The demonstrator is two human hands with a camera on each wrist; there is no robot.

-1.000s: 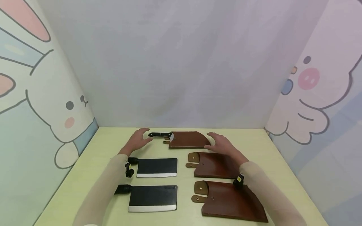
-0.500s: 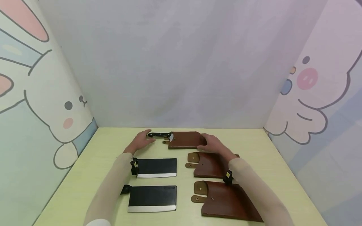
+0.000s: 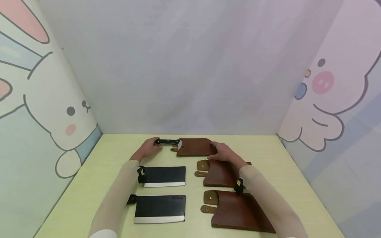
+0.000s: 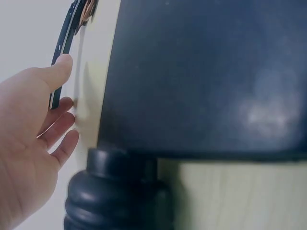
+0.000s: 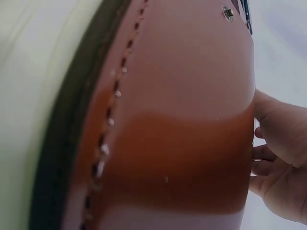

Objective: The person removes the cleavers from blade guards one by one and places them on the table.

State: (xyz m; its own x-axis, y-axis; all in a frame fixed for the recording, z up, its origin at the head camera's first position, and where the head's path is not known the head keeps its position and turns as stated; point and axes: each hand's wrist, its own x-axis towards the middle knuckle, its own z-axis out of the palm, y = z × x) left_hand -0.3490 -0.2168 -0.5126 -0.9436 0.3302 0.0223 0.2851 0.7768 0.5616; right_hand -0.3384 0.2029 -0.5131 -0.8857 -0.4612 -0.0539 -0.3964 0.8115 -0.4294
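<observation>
At the back of the table, a knife with a black riveted handle (image 3: 168, 141) has its blade hidden inside a brown leather sheath (image 3: 194, 147). My left hand (image 3: 148, 147) pinches the end of that handle; in the left wrist view the thumb (image 4: 61, 72) lies against it, with the other fingers behind. My right hand (image 3: 224, 152) grips the sheath's right end, thumb at the near edge and fingers at the far side. In the right wrist view this hand (image 5: 283, 158) is partly hidden behind a nearer sheath (image 5: 182, 96).
Two black cleavers, a farther one (image 3: 165, 175) and a nearer one (image 3: 160, 207), lie flat below the left arm, handles partly covered. Two more brown sheaths, the middle one (image 3: 220, 175) and the front one (image 3: 238, 211), lie under the right forearm. A grey wall (image 3: 190, 82) rises behind.
Both hands have moved inward: the left onto the end of the knife handle, the right leftward onto the end of the sheath. The cleavers and other sheaths stay put.
</observation>
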